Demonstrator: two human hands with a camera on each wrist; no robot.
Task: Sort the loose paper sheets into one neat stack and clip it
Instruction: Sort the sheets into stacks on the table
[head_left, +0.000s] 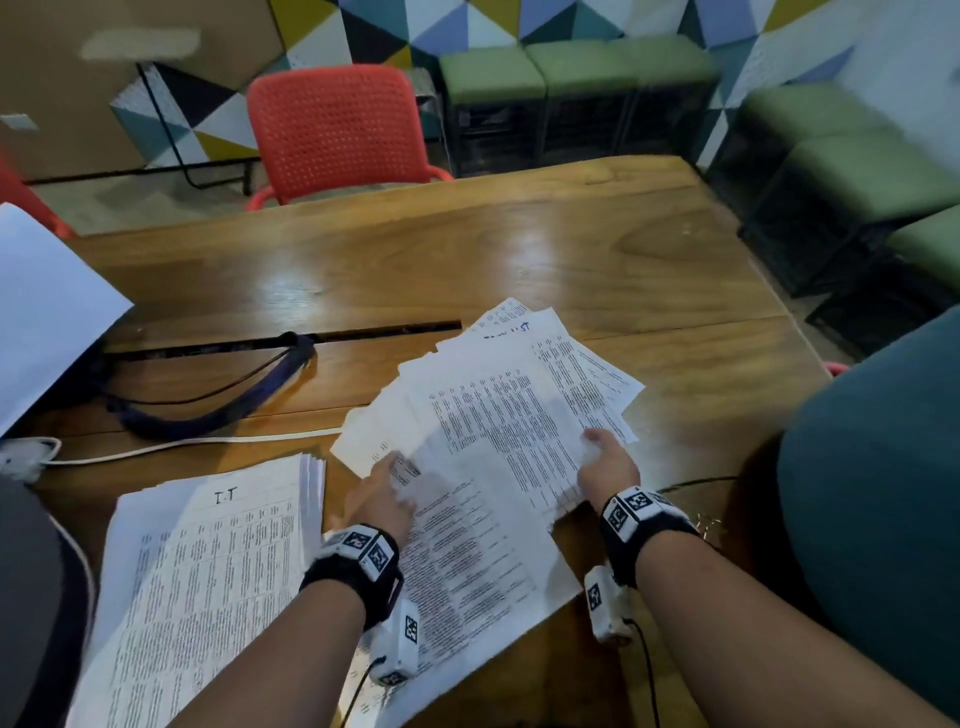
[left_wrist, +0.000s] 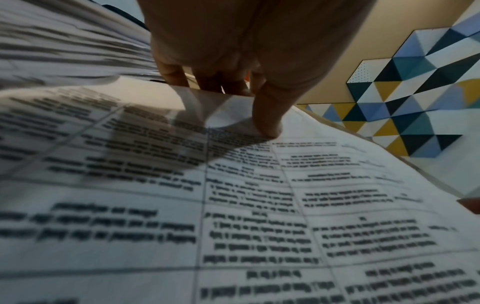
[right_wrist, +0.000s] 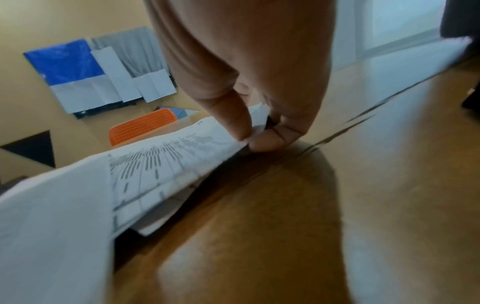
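White printed sheets (head_left: 498, 415), fanned near the tabletop's (head_left: 597, 244) near right edge, are pinched by the right hand (head_left: 605, 462) and thumb-pinned by the left hand (head_left: 382, 501), seemingly for squaring up.

White paper sheets (head_left: 498, 415) black print; brown wood table (head_left: 467, 249); red perforated chair (head_left: 332, 124); green stools (head_left: 493, 78)

Print on fanned sheets (head_left: 498, 415) blurring, unreadable; left hand (left_wrist: 233, 51) fingertips hiding behind sheet edge, perhaps gripping.
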